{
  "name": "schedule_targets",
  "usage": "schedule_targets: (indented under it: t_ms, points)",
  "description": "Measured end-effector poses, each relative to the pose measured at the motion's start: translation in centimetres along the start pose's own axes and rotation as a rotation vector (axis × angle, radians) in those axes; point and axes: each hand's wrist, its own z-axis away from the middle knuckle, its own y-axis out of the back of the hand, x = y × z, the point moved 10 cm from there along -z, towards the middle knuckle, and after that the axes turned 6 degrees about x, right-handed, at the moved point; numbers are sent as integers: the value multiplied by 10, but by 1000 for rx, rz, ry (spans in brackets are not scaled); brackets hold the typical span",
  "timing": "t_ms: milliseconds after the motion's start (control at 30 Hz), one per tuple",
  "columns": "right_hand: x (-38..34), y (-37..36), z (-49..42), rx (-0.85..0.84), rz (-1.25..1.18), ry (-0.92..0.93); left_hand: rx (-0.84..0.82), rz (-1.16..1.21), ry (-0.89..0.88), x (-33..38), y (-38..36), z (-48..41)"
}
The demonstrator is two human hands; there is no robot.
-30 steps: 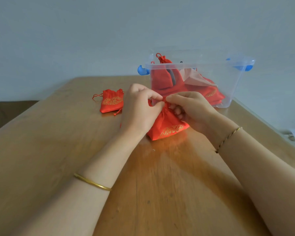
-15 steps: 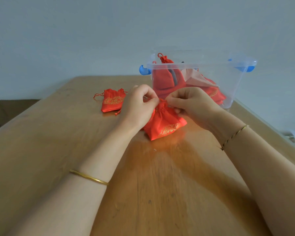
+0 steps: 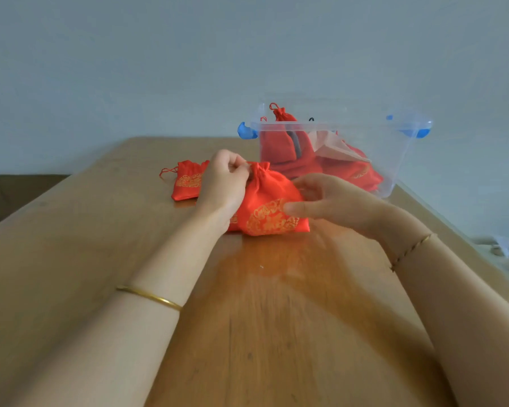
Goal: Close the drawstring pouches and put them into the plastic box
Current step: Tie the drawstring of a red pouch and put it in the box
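Drawstring pouch sits on the wooden table, mid-surface, between my two hands and in front of the plastic box. Table: tan wood, visible grain, glossy enough to pick up a red reflection just below the pouch. Plain pale wall behind it; a dark strip at far left beyond the table edge, and something pale at far right that is too blurred to identify. The box is clear with blue latches at both ends and stands at the far right of the table with several red pouches already inside, one with its cinched top poking above the rim. Second pouch lies flat on the table just left of my left hand, cord loop trailing left. The pouch I'm working is red fabric with a gold printed motif on the lower front, body plump, neck gathered into a tight ruffle. Left hand pinches at that neck — fingers curled tight, cord itself too small to resolve. Right hand is motion-blurred; thumb lies on the front by the gold print and fingers curl round the right edge — holding the body. Gold bangle on my left wrist, thin bracelet on the right.
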Motion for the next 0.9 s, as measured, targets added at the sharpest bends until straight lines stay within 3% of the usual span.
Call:
schedule_targets:
  t_ms: [167, 267, 400, 533, 633, 667, 767, 900]
  points:
    - [-22, 40, 0, 401, 3, 180, -21, 248, 149, 7, -10, -17]
    - [-34, 57, -3, 488, -1, 235, -75, 354, 160, 21, -15, -20]
    - [-53, 89, -16, 614, -60, 263, -54, 282, 129, 23, -11, -27]
    - [-60, 128, -47, 719, -117, 115, 1, 56, 69, 5, -5, -35]
    - [-51, 148, -73, 762, -292, -57, -60, -272, -14, -17, -9, -39]
    - [-50, 152, -78, 768, -254, -96, -72, -421, -5, -29, -9, -42]
    - [-42, 160, -81, 743, 163, -171, -120, -853, 63, -58, -3, -36]
    - [-34, 162, -74, 797, 366, -119, -132, -956, 65, -62, -1, -27]
